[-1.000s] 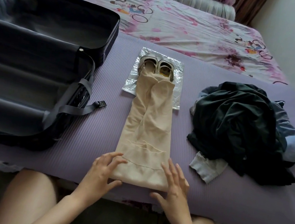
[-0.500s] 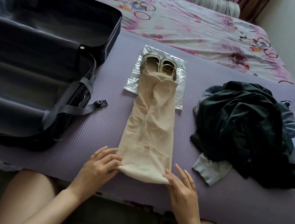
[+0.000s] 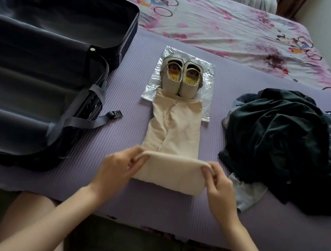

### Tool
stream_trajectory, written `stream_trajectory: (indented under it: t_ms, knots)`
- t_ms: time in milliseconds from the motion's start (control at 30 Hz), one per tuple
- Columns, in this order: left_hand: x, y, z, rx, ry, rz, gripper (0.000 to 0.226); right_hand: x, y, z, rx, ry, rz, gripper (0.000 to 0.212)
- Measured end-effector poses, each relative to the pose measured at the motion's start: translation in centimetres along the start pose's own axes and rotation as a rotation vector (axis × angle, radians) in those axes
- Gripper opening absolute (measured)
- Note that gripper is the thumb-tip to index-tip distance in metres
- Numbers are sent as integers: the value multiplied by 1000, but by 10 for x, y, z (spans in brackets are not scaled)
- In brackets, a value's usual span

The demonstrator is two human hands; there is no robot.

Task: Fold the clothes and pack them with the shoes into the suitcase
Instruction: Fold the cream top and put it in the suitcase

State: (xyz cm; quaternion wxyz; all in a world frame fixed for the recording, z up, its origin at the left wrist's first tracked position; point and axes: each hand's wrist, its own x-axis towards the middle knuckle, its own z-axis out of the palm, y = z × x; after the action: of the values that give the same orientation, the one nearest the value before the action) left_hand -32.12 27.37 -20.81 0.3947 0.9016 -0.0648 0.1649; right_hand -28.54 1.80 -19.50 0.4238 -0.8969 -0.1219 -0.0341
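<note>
Two-handed fold on the cream garment (image 3: 173, 131)

At the purple mat's (image 3: 231, 221) left edge, the open suitcase (image 3: 35, 80) is cut off by the frame. Near the front edge, the left hand (image 3: 117, 165) and right hand (image 3: 221, 188) each pinch the garment's raised fold; its far end touches the shoes (image 3: 180, 79). Rightward, a dark clothes pile (image 3: 279, 141) partly hides paler pieces.

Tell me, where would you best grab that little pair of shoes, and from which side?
Take the shoes from above: a finger into each open top, pinching the inner walls where the pair touches. They stand upright, side by side on the plastic sheet, openings up. The cream garment lies against their near toes, so coming in low from that side would likely disturb it.
</note>
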Motion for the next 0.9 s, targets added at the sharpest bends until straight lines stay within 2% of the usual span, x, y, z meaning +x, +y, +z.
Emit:
stream_trajectory:
  t_ms: [100, 133, 167, 233, 267, 333, 433, 733, 900]
  knots:
    - [42, 3, 11, -26, 36, -214, 38, 40, 2, 12, -25, 71, 134, 20]
    - [54, 3, 16, -53, 17, -309, 38, 51, 7, 16, -21, 68, 209, 14]
    - [64, 1, 21, -98, -24, -417, 42, 58, 11, 20, -10, 44, 293, 17]
    - [70, -8, 32, -150, -140, -604, 50, 63, 18, 26, 30, -17, 437, 47]
    - [67, -13, 38, -154, -189, -650, 50, 62, 22, 29, 46, -34, 476, 54]
    - [57, -20, 45, -170, -198, -686, 45, 53, 26, 34, 75, -44, 491, 56]
    - [51, -22, 47, -225, -122, -728, 41, 44, 32, 37, 140, 21, 506, 50]
    - [53, -13, 55, -204, -104, -803, 43, 51, 29, 42, 154, 116, 594, 44]
    - [50, -11, 52, -313, -81, -810, 45, 45, 25, 42, 198, 178, 579, 34]
